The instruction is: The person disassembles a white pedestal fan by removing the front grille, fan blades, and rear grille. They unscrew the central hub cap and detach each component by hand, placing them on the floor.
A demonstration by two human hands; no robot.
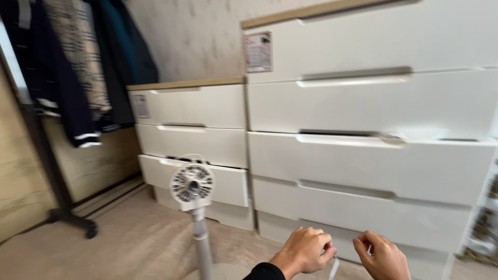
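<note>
White plastic drawer fronts fill the head view: a tall chest of drawers point(373, 103) stands at right, with a lower chest point(192, 129) just beside it at left, both topped with a pale wood-coloured board. At the bottom edge, the left hand point(306, 250), emerging from a dark sleeve point(264, 272), is curled into a loose fist, its fingertips pinched on a thin white strip point(333, 268) that hangs down between the two hands. The right hand point(383, 254) is held near the left, fingers bent inward and closed toward the thumb; whether it also grips the strip cannot be told. Both hands hover in front of the lowest drawers of the tall chest. A small white standing fan point(192, 182) on a slim pole stands left of the hands, before the lower chest. Dark and checked garments point(78, 67) hang from a black rack point(57, 192) at far left, over a beige floor point(135, 243).
</note>
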